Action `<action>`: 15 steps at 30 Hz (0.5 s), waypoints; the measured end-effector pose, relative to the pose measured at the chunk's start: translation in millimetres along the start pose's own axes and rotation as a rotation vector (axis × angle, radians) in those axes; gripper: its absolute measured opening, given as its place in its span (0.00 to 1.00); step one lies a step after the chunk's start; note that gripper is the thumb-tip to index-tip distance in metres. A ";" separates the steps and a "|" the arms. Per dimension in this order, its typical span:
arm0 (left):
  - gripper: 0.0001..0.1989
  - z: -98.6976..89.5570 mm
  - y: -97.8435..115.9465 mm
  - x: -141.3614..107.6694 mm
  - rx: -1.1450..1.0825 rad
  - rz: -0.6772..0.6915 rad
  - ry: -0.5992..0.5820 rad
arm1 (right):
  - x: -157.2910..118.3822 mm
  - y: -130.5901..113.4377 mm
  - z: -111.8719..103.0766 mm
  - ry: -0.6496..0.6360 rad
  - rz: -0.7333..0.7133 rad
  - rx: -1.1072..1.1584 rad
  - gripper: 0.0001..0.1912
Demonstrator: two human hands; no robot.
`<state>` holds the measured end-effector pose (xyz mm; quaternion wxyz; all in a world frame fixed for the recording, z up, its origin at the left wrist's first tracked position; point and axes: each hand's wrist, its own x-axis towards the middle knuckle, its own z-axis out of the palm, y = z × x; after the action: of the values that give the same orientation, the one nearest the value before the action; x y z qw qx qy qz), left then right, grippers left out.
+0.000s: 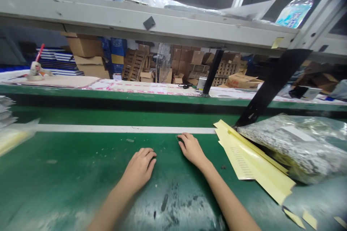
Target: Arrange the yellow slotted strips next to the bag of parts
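Observation:
My left hand (140, 168) rests palm down on the green work surface (67, 162), fingers curled loosely, with nothing seen in it. My right hand (191, 148) lies a little farther forward, its fingertips touching a small dark item (179, 138) on the mat near the white strip (121, 129). Whether the fingers pinch that item is unclear. A stack of yellow backing sheets (249, 155) lies just right of my right hand.
A clear bag of small silvery parts (295, 144) sits at the right, behind the yellow sheets. A black bracket (271, 86) leans up to the overhead shelf (135, 21). Paper stacks (8, 122) lie at the left edge. Cardboard boxes (86, 54) fill the background.

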<state>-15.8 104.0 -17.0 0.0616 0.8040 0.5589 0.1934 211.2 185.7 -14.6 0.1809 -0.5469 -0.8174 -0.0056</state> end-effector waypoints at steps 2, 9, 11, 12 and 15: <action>0.08 -0.2 0.5 0.3 0.002 -0.003 0.000 | -0.5 0.1 0.2 0.000 -0.002 0.002 0.15; 0.09 -1.6 3.5 0.5 0.014 -0.014 -0.002 | -2.3 -0.7 1.8 0.008 -0.003 0.000 0.15; 0.09 -1.6 3.4 0.5 0.019 -0.016 -0.004 | -2.5 -1.1 2.0 0.010 -0.002 -0.002 0.15; 0.09 -1.6 3.2 0.6 0.021 -0.018 -0.005 | -2.6 -1.2 2.0 0.010 -0.001 -0.003 0.15; 0.09 -0.9 2.9 0.8 0.026 -0.021 -0.010 | -2.8 -1.6 2.0 0.007 0.001 -0.004 0.15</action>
<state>-13.3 103.6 -15.0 0.0559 0.7998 0.5694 0.1815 210.2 182.9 -17.0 0.1828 -0.5476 -0.8165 -0.0093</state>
